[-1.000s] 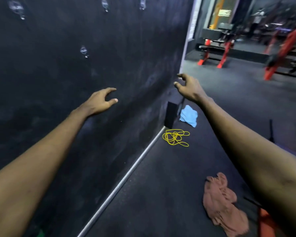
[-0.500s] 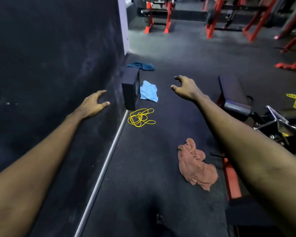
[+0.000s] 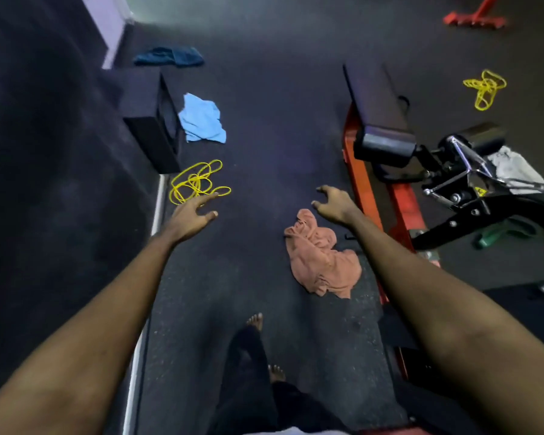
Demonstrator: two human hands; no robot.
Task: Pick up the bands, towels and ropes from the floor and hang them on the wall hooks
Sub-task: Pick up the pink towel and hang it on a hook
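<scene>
Below, both hands empty — left hand fingers spread near yellow rope; right hand loosely curled above pink towel.

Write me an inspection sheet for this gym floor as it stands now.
Surface: dark floor, strewn.
Job's things: salmon towel, light blue towel, dark blue towel, near yellow rope, far yellow rope, green band beside the bench; none picked up.
Clutter: black box against the wall; white cloth by the bench.
Hands: left hand and right hand open, holding nothing.
Cables: nothing seen.
Surroundings: dark wall left; no hooks visible.
</scene>
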